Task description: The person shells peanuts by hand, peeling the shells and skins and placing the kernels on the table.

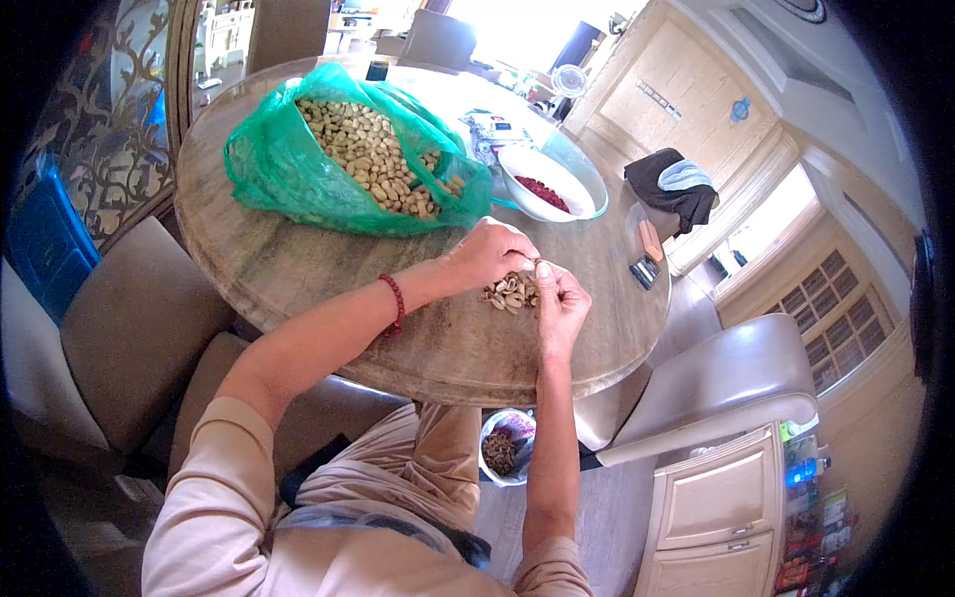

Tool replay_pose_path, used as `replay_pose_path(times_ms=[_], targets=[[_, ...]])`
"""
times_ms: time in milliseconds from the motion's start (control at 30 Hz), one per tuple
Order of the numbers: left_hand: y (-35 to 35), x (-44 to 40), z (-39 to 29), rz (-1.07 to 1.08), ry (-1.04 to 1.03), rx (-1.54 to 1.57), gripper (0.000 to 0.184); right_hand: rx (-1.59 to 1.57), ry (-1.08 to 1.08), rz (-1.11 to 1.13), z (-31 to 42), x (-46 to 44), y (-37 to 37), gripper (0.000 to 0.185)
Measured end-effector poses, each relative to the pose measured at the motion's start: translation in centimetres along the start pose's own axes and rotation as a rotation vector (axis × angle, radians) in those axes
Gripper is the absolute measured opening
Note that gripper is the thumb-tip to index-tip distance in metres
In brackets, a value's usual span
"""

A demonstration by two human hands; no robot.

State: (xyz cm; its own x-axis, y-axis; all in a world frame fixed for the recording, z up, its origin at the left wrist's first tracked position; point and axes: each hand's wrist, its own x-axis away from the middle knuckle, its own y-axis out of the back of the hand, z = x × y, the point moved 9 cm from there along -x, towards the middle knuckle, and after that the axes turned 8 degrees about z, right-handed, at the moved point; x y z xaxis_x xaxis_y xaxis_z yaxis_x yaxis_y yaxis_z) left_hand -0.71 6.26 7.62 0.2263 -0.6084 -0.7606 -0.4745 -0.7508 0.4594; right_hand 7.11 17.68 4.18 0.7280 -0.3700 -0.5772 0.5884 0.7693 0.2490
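Note:
Over the near part of the round table (328, 289), my left hand (491, 251) and my right hand (563, 304) meet fingertip to fingertip. Both are closed in a pinch on a small peanut (537, 262), mostly hidden by the fingers. Just below them lies a little pile of peanuts and shells (510, 292) on the tabletop. Behind my left hand a green plastic bag (269, 169) lies open, full of unshelled peanuts (363, 149). Beyond my hands, a white bowl (580, 181) holds dark red kernels (542, 193).
A bin (484, 438) with brown shells stands on the floor below the table edge. Clear plastic packaging (492, 131) lies behind the bowl. A dark phone-like object (645, 272) rests at the right edge. Chairs (726, 373) stand around the table, one with dark cloth (665, 189).

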Motion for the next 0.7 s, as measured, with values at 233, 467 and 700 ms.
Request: replay_pose_path(times_ms=[233,467,700], targets=[[-0.6,0.2,0.4,0.042,0.029,-0.007,0.014,-0.081,-0.033,0.05,-0.8,-0.1,-0.6,0.018],[-1.1,0.4,2.1,0.095,0.179,0.279,0.013,-0.097,0.011,0.04,-0.5,0.0,-0.8,0.019],[-1.9,0.7,3.8,0.138,0.293,0.408,0.013,-0.044,-0.006,0.049,-0.2,0.1,-0.9,0.017]])
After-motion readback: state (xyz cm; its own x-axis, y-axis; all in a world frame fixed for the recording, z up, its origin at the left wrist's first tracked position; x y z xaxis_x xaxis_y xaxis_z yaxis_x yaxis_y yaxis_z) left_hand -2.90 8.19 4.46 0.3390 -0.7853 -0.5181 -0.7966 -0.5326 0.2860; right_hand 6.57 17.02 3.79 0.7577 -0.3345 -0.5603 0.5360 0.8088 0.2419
